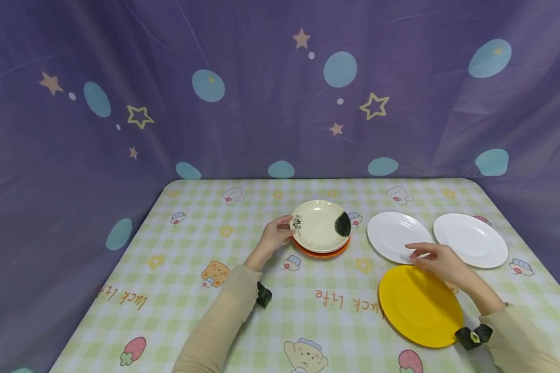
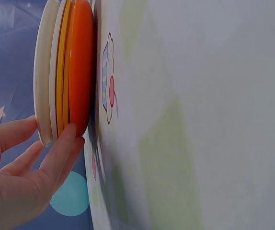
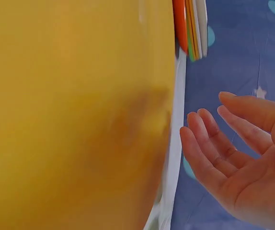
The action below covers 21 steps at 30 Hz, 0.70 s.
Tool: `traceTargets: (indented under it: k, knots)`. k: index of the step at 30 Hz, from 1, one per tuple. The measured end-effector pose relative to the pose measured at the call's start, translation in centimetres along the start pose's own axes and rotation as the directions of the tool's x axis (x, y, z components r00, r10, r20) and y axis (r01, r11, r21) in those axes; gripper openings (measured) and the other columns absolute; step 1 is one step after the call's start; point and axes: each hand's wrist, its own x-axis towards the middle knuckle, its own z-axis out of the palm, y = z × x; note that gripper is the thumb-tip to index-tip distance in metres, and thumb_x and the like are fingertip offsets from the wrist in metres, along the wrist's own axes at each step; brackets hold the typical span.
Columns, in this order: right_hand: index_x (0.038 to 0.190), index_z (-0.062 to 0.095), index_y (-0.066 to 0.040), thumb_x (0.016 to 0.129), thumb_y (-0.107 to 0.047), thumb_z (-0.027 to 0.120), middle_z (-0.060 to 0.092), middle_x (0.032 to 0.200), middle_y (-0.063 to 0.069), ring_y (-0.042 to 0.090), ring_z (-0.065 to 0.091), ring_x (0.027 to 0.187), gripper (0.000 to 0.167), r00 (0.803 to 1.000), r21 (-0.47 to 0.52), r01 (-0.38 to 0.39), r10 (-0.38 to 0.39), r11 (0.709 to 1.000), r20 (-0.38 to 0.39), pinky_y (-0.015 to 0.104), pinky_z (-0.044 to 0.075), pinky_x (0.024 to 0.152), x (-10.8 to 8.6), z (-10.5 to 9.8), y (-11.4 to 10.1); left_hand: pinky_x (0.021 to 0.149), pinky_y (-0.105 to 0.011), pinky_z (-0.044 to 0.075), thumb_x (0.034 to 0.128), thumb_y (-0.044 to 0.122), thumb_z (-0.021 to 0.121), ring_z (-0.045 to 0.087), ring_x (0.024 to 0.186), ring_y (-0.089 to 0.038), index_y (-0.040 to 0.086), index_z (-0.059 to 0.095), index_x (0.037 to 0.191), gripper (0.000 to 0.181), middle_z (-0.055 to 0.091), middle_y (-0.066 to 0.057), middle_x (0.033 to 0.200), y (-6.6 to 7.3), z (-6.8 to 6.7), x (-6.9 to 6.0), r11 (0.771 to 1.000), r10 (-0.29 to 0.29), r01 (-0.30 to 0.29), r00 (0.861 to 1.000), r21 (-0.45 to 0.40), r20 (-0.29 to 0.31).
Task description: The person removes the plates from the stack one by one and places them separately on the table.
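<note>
Plate stack, just right of the head view's centre: cream plate on top, orange plate underneath! My left hand touches its left edge, fingers spread fairly straight. Lower right, my right hand, fingers loose and holding nothing, hovers over the yellow plate's upper rim.

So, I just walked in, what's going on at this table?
A person is handling plates. Their left hand touches the edge of a stack of plates, with a cream plate on top and an orange plate at the bottom. Their right hand hovers above the far edge of a large yellow plate, holding nothing. Beyond that, two white plates lie side by side on the checked tablecloth, to the right of the stack.
</note>
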Motion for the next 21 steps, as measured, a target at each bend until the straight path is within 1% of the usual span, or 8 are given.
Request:
traceTargets:
  k: [4,7,11,14,18,21]
  knots:
    - [0.119,0.051,0.005,0.085,-0.012,0.058,0.060,0.095,0.016,0.020,0.057,0.074,0.039,0.999,0.055,0.019,-0.021,0.998,0.031,0.020,0.049,0.062,1.1,0.6,-1.1,0.077,-0.027,0.052,0.0813,0.001,0.059,0.055,0.097,-0.026,0.005,0.051,0.123,0.042,0.055,-0.017,0.110,0.1,0.0,-0.1,1.000,0.000,0.000,1.000,-0.005,0.001]
    - [0.119,0.051,0.006,0.085,-0.012,0.058,0.060,0.094,0.016,0.020,0.057,0.074,0.040,0.997,0.071,0.056,-0.059,0.996,0.041,0.021,0.051,0.062,1.8,1.1,-1.6,0.077,-0.027,0.052,0.0812,0.001,0.059,0.055,0.097,-0.026,0.005,0.051,0.123,0.042,0.055,-0.017,0.110,0.1,0.0,-0.1,1.000,0.005,-0.005,1.000,-0.005,0.001]
    - [0.115,0.053,0.009,0.083,-0.008,0.059,0.061,0.090,0.016,0.018,0.057,0.069,0.036,0.988,0.066,0.150,-0.152,0.986,0.020,0.021,0.050,0.058,2.7,1.8,-2.2,0.077,-0.027,0.052,0.0812,0.001,0.059,0.055,0.098,-0.026,0.005,0.051,0.123,0.043,0.054,-0.017,0.110,0.1,0.0,-0.1,1.000,0.006,-0.006,1.000,-0.003,0.003]
    - [0.112,0.055,0.010,0.082,-0.004,0.059,0.062,0.087,0.016,0.016,0.058,0.067,0.033,0.979,0.057,0.204,-0.204,0.977,-0.008,0.019,0.050,0.058,3.2,2.3,-2.6,0.077,-0.027,0.052,0.0811,0.001,0.059,0.055,0.097,-0.026,0.005,0.050,0.124,0.044,0.055,-0.017,0.110,0.1,0.0,0.0,1.000,0.003,-0.003,1.000,-0.006,0.001]
    - [0.109,0.057,0.010,0.081,-0.001,0.060,0.063,0.085,0.016,0.013,0.058,0.067,0.031,0.972,0.021,0.233,-0.232,0.972,-0.039,0.017,0.050,0.061,4.1,2.9,-3.1,0.076,-0.027,0.052,0.0807,0.001,0.060,0.055,0.097,-0.026,0.005,0.050,0.123,0.044,0.054,-0.017,0.110,0.1,0.0,0.0,1.000,0.000,0.000,1.000,-0.007,-0.004]
    - [0.108,0.057,0.010,0.080,0.000,0.060,0.064,0.085,0.017,0.013,0.058,0.067,0.030,0.972,0.017,0.233,-0.232,0.972,-0.043,0.018,0.050,0.063,4.7,3.3,-3.5,0.075,-0.027,0.052,0.0805,0.001,0.060,0.055,0.097,-0.026,0.005,0.050,0.124,0.044,0.054,-0.017,0.110,0.1,-0.1,0.0,1.000,-0.001,0.001,1.000,-0.003,-0.004]
